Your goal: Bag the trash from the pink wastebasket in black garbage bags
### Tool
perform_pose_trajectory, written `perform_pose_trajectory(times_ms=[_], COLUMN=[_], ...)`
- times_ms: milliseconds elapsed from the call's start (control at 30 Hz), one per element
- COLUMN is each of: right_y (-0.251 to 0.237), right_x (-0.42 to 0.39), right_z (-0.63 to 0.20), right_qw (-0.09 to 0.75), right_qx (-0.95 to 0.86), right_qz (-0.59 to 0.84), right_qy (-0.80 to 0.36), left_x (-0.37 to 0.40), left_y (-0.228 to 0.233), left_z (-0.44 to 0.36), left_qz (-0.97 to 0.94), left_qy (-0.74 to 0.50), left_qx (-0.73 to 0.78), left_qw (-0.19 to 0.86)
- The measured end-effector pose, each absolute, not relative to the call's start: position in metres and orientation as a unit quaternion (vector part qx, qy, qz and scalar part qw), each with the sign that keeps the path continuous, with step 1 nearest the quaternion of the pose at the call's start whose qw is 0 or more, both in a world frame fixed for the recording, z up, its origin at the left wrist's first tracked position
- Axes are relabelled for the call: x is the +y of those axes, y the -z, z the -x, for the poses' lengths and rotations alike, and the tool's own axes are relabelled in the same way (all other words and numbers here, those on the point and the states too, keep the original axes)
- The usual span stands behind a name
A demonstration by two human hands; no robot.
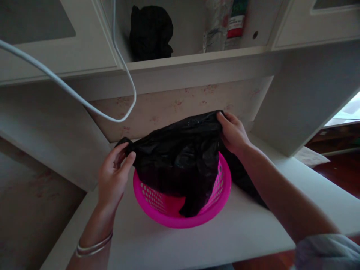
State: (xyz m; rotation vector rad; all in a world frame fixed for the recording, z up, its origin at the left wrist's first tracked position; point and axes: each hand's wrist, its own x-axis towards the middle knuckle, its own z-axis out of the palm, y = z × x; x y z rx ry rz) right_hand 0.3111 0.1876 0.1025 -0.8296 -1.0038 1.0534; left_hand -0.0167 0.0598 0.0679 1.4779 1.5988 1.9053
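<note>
At the centre of the frame, a black plastic bag is held stretched over a pink basket on the worktop, pinched by the left hand and apparently gripped by the right hand.

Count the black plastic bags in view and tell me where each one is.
2. One black bag is stretched between the left hand and right hand over the pink basket. Another bunched black bag sits on the shelf above. Others may be hidden.
</note>
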Motion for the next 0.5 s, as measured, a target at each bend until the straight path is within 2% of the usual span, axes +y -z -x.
perform_pose_trajectory(times_ms=[233, 367, 400, 500], right_y=[-0.153, -0.179, -0.183, -0.192], right_x=[0.229, 0.229, 0.227, 0.218], right_z=[-0.301, -0.296, -0.291, -0.268], right_qw=[0.744, 0.755, 0.761, 0.769], right_qx=[-0.518, -0.534, -0.529, -0.563], right_qz=[0.255, 0.276, 0.282, 0.223], right_qy=[-0.336, -0.26, -0.246, -0.203], left_x=[0.094, 0.054, 0.04, 0.007], left_y=[-0.078, -0.087, -0.09, -0.101], left_z=[0.011, -0.018, -0.026, -0.05], left_qz=[-0.528, -0.473, -0.485, -0.635], left_qy=[-0.719, -0.767, -0.752, -0.571], left_qx=[0.438, 0.428, 0.436, 0.52], left_qw=[0.113, -0.07, -0.094, 0.014])
